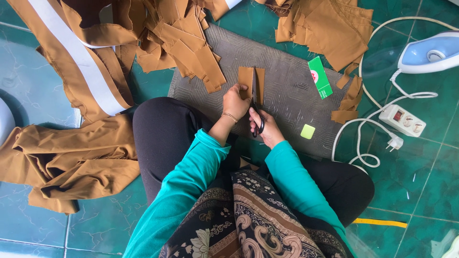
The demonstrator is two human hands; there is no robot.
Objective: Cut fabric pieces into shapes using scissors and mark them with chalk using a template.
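Note:
I sit on a green tiled floor with a grey mat point(287, 91) in front of my knees. My left hand point(234, 101) grips a small brown fabric piece point(245, 79) at its lower left edge. My right hand point(266, 128) is closed around the black handles of a pair of scissors point(255, 98). The blades point away from me and run up the middle of the fabric piece, splitting it into two strips. A gold bracelet sits on my left wrist.
Heaps of cut brown fabric point(181, 43) lie at the mat's far edge, more brown cloth point(71, 157) at my left. On the right are a blue-white iron point(430, 52), a white power strip point(402, 120) with cords, a green packet point(319, 76) and a yellow-green chalk point(308, 131).

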